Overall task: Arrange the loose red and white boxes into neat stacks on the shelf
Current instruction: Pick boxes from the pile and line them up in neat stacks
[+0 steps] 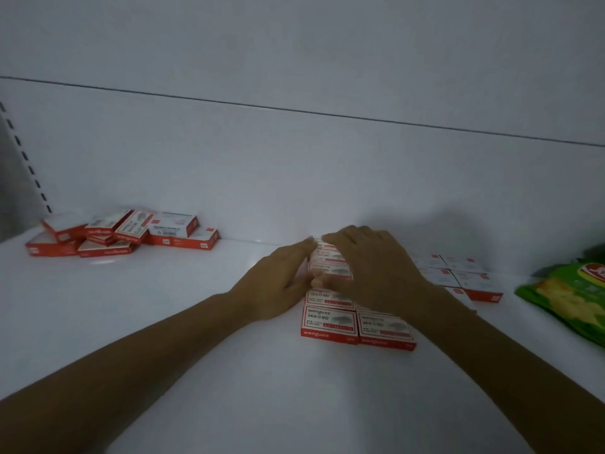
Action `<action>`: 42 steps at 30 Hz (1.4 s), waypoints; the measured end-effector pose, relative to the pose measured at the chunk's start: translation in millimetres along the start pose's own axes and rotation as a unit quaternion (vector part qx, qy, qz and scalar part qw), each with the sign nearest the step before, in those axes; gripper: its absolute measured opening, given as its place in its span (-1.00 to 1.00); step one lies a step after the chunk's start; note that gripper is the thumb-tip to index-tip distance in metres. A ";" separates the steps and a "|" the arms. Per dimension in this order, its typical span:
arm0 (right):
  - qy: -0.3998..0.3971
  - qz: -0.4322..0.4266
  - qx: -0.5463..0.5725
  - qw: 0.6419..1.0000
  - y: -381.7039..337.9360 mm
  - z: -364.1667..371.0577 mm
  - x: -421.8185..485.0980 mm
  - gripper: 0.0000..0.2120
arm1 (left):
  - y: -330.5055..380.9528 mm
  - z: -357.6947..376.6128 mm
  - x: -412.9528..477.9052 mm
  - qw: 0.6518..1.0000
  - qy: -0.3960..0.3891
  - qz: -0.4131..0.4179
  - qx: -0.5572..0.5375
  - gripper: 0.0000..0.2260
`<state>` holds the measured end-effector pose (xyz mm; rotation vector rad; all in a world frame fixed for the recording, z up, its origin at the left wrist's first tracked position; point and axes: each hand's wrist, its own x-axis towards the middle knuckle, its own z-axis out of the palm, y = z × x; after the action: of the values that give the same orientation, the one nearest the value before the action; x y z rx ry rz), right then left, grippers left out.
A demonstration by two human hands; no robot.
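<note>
Small red and white boxes lie flat in two neat columns (330, 321) on the white shelf (196, 322), running from the middle back toward the rear wall. My left hand (278, 283) presses flat against the left side of the left column. My right hand (373, 267) lies over the top of the boxes further back, fingers spread, hiding several of them. A loose jumble of the same boxes (121, 234) sits at the far left by the back wall. More boxes (465, 273) lie flat in rows to the right of my right hand.
A green snack bag (569, 296) lies at the right edge of the shelf. The white back wall (294, 175) rises right behind the boxes. A slotted upright (26, 158) runs up the left side.
</note>
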<state>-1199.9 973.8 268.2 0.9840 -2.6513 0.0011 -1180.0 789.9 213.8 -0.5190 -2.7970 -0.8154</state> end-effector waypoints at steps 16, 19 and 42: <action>0.026 -0.131 0.048 0.990 -144.9 20.7 89.1 -0.33 | -103.2 -136.3 -157.1 0.959 0.075 -0.088 0.260 -0.34; -0.018 -0.110 0.090 0.990 -177.4 26.8 106.4 -0.32 | -119.6 -149.8 -178.8 0.958 0.098 -0.101 0.250 -0.33; 0.217 0.067 0.131 0.965 -224.0 82.0 154.8 -0.45 | -177.7 -163.1 -170.5 0.987 0.138 0.032 0.079 -0.46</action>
<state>-1191.7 695.3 211.2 0.7677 -2.3360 0.5465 -1077.7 512.7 217.9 -0.4310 -2.5476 -0.5946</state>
